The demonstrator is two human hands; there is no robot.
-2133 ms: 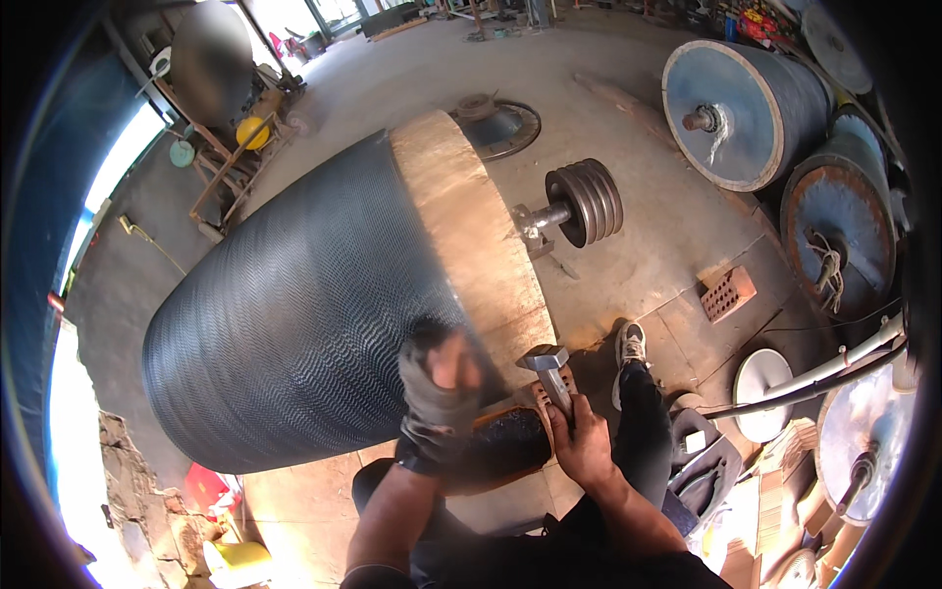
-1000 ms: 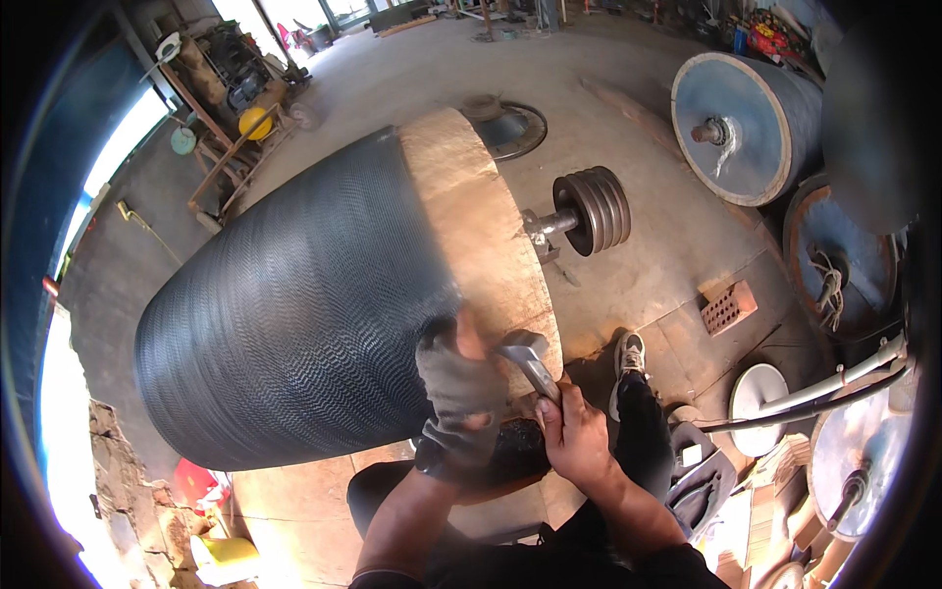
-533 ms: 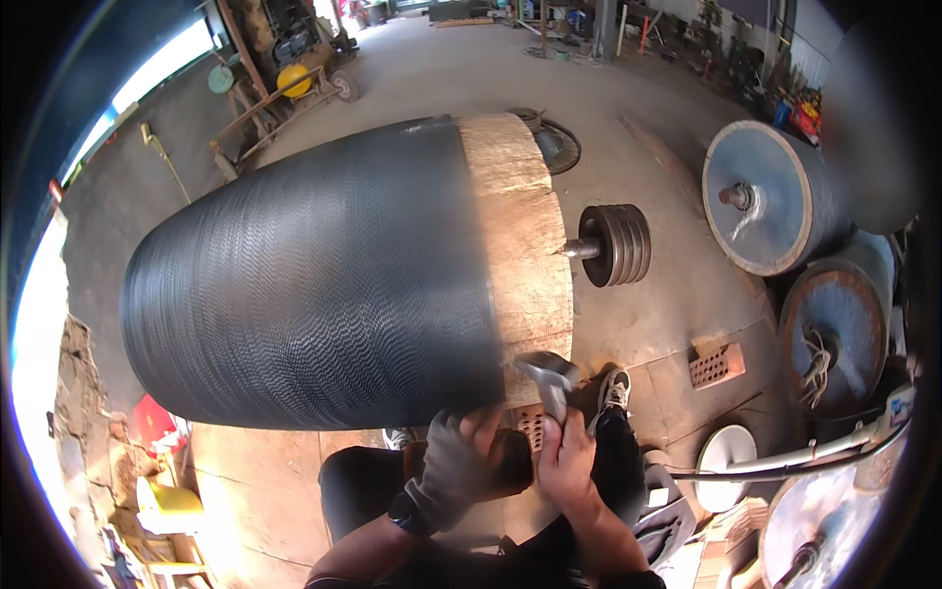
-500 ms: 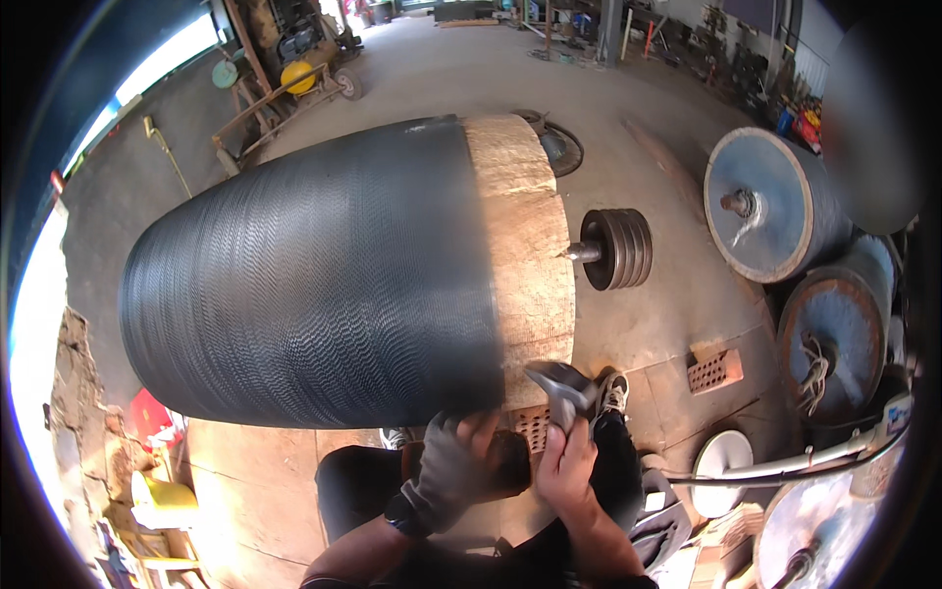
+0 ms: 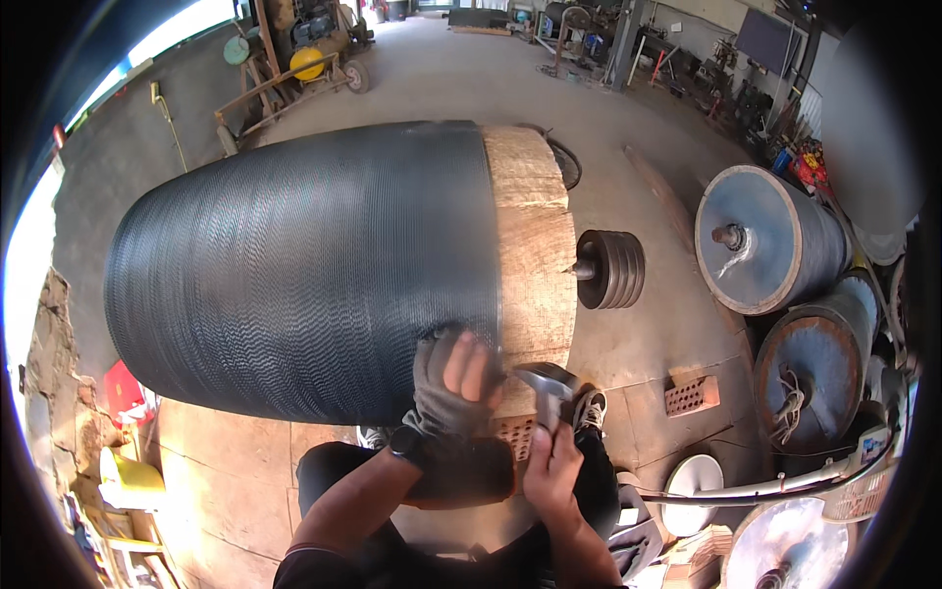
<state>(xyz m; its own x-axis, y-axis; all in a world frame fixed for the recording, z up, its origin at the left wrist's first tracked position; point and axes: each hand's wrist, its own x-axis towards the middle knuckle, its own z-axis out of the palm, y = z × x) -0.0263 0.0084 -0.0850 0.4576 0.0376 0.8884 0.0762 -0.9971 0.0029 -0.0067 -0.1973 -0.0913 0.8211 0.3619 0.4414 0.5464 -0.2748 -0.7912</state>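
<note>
A large drum wound with fine black ridged strands fills the middle left, with a bare wooden end band. My left hand, in a grey fingerless glove, is at the drum's near side by the wood. Its bent fingers lie pressed together, slightly blurred; whatever they hold is hidden. My right hand is closed round the handle of a hammer, its metal head raised close to the wooden band and just right of my left hand.
A shaft with a grooved pulley sticks out of the drum's right end. Large metal rollers lie at right, near a perforated brick. A yellow stool-like object stands lower left. A wheeled frame is at the back.
My left hand has moved up from below the drum's edge onto its near side. The hammer, still in my right hand, has shifted slightly left in view. The whole view has shifted a little.
</note>
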